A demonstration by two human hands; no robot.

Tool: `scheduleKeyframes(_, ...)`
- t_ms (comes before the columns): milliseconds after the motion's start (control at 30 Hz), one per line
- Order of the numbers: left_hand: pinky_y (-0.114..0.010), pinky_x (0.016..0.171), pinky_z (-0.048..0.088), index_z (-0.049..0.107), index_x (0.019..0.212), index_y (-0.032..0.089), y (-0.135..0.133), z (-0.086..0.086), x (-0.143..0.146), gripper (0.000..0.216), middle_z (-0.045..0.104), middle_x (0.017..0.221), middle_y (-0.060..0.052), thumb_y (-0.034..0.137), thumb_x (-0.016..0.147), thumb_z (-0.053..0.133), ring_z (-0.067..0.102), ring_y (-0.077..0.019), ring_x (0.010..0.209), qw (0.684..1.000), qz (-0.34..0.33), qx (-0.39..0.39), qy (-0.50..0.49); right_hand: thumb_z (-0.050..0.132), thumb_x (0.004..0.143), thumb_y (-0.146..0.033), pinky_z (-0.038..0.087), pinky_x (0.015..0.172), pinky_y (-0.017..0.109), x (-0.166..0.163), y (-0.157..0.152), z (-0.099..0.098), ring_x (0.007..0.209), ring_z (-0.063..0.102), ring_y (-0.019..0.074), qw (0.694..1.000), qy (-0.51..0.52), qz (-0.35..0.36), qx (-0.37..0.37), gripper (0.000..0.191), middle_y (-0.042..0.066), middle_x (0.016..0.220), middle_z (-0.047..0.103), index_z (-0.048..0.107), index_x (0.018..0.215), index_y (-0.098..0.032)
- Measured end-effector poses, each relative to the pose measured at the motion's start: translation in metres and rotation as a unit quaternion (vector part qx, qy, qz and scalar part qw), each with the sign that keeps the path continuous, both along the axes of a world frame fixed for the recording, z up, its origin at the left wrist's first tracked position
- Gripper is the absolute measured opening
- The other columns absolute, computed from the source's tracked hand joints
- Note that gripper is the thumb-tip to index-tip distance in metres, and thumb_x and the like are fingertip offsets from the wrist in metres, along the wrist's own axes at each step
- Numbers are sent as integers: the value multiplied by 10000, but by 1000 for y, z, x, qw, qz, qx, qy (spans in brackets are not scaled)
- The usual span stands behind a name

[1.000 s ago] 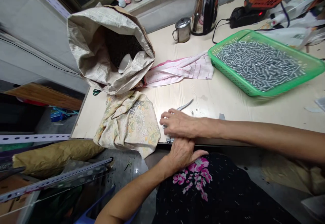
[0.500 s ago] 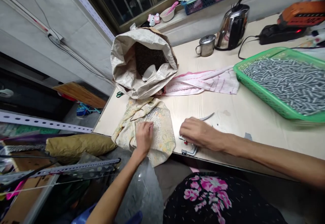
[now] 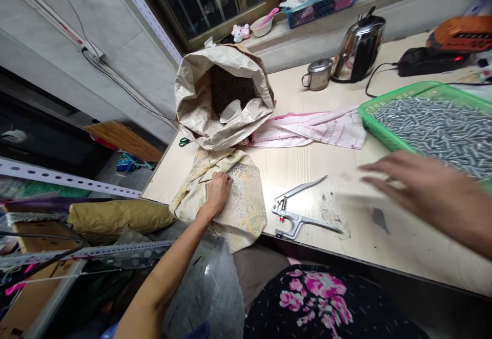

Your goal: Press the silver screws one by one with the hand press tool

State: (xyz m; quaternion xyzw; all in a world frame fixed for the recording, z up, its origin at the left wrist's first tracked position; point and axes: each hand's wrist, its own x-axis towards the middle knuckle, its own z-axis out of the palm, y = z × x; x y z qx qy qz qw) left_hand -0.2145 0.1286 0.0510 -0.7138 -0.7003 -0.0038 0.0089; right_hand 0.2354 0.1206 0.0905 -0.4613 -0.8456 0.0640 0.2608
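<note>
My left hand [image 3: 218,191] rests on a patterned yellow cloth [image 3: 246,208] near the table's edge. Its fingers are curled together beside a small pile of metal pins [image 3: 239,169] on the cloth; what they hold, if anything, is hidden. My right hand [image 3: 411,180], blurred by motion, hovers over the table just in front of a green plastic basket [image 3: 388,134] full of short metal pins [image 3: 438,124]. Its thumb and fingers are apart, with nothing visible between them. Between the hands lie grey snap-fastener pliers [image 3: 294,222], handles spread, touched by neither hand.
Behind the cloth stands an open woven sack [image 3: 192,108] of dark small pieces, with a white cup [image 3: 230,111] inside. A pink-and-white towel [image 3: 319,129], a metal mug [image 3: 319,74], a kettle [image 3: 359,47] and an orange battery charger [image 3: 430,62] sit farther back.
My right hand has left the pliers' area and swung right to the front of the green basket, uncovering the pliers. My left hand stays on the cloth, its fingers slightly shifted.
</note>
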Motion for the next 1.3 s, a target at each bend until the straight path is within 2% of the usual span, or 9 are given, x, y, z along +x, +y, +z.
scheduleKeyframes(67,-335,879,432,672,958,156,4,2,1,186,668,993,-101,233,939,504,545,-243,1003,1000,2,-15,-13,387,995,-372,468,704,392,-45,-26,-15,821,583,224,992,-2,106,-70,302,107,952,614,643,1021,-213)
scheduleKeyframes(133,-342,883,433,679,955,148,7,4,1,201,668,993,-109,227,936,495,548,-251,1010,1000,-1,-21,-8,397,993,-295,446,673,360,-81,-45,-31,769,559,203,979,-39,157,-123,257,88,898,595,626,945,-189)
scheduleKeyframes(300,-379,907,442,685,889,144,13,11,8,205,672,964,-122,191,897,485,559,-267,1002,1000,-16,-22,-3,419,950,-141,375,691,347,-109,-56,-53,758,505,194,981,-72,131,-122,180,65,867,568,563,853,-190)
scheduleKeyframes(433,-367,900,464,694,991,142,-3,24,29,242,701,1000,-113,219,868,501,615,-243,960,990,-6,3,-141,384,926,-67,340,655,325,-105,-54,-52,710,472,174,980,-76,135,-127,216,59,850,567,527,814,-184)
scheduleKeyframes(533,-297,734,499,715,992,157,-30,34,57,275,724,924,-80,331,833,572,648,-194,771,944,36,-75,-318,373,932,-78,321,624,312,-103,-52,-51,683,448,162,980,-57,142,-123,215,56,831,562,522,813,-179)
scheduleKeyframes(667,-246,572,461,703,873,129,-63,36,96,373,669,690,-25,454,691,722,572,-131,570,823,131,-196,-517,386,930,-71,321,636,315,-102,-51,-54,692,443,166,985,-63,141,-78,212,62,821,560,554,839,-163)
scheduleKeyframes(733,-228,546,432,690,803,120,-71,33,108,394,621,611,3,473,645,765,529,-105,536,790,159,-213,-553,395,920,-52,331,657,322,-102,-50,-54,724,458,177,986,-73,141,-45,212,69,837,564,573,863,-153)
scheduleKeyframes(1033,-191,438,337,664,691,118,-71,15,123,378,549,492,44,444,576,818,431,-61,440,763,200,-242,-565,377,930,-30,310,646,325,-98,-45,-46,715,458,174,986,-87,141,-1,256,55,813,568,583,846,-157)
scheduleKeyframes(1300,-166,337,312,617,585,138,-55,21,129,287,491,397,67,349,662,795,411,-47,316,769,205,-407,-448,411,914,-42,312,658,313,-98,-41,-58,712,452,167,977,-93,180,-61,196,56,816,568,553,843,-156)
